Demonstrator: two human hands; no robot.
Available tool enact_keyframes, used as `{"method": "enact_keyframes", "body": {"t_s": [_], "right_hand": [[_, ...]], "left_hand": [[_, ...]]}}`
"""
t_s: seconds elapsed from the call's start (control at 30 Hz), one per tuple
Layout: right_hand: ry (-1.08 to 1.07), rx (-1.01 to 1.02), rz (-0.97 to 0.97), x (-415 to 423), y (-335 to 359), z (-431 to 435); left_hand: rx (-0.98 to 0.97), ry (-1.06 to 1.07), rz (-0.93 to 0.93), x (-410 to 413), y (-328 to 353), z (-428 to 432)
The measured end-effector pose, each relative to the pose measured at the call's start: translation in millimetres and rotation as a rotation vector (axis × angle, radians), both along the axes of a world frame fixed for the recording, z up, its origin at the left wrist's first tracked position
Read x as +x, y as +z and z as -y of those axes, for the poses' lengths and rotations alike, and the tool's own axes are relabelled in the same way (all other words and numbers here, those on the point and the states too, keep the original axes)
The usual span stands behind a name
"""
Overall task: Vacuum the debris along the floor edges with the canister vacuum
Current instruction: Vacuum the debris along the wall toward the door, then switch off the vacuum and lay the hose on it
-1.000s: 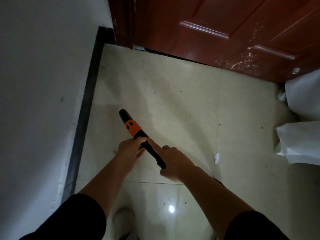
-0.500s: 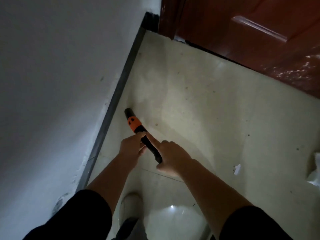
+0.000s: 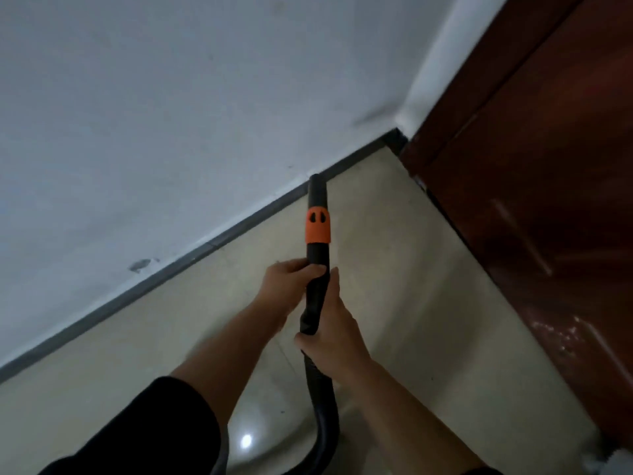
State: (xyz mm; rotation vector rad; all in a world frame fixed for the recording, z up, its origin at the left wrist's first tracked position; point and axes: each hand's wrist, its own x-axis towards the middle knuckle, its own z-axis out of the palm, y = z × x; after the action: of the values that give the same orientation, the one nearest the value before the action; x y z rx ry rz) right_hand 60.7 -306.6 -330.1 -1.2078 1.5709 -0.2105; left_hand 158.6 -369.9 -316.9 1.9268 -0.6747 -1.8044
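Left grip [image 3: 291, 284] ahead and right grip [image 3: 337, 341] behind both clasp the vacuum wand [image 3: 318, 229], steering its nozzle tip [image 3: 315, 186] toward the baseboard [image 3: 205, 246].

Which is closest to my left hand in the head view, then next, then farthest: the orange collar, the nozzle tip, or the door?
1. orange collar, just ahead of the left hand on the vacuum wand.
2. nozzle tip, at the baseboard.
3. door, far right.

Hands: 2, left hand [image 3: 287, 286] and right hand [image 3: 337, 341]. Wand [image 3: 315, 262]: 1. Hose [image 3: 325, 409]: 1. Door [image 3: 548, 200]: 1. Baseboard [image 3: 205, 246]: 1. Wall [image 3: 137, 132]: 1.
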Motion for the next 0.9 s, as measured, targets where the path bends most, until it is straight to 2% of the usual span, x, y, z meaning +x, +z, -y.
{"method": "enact_keyframes", "body": {"t_s": [0.23, 0.6, 0.77, 0.9], "right_hand": [[0.238, -0.077, 0.061, 30, 105, -34], [0.803, -0.299, 0.103, 102, 260, -91], [1.088, -0.414, 0.193, 143, 321, -132], [1.235, -0.546, 0.268, 182, 362, -177]], "left_hand": [[-0.127, 0.195, 0.026, 48, 129, -62], [-0.302, 0.544, 0.037, 149, 301, -187], [-0.415, 0.757, 0.115, 180, 370, -279], [-0.504, 0.949, 0.174, 192, 416, -350]]}}
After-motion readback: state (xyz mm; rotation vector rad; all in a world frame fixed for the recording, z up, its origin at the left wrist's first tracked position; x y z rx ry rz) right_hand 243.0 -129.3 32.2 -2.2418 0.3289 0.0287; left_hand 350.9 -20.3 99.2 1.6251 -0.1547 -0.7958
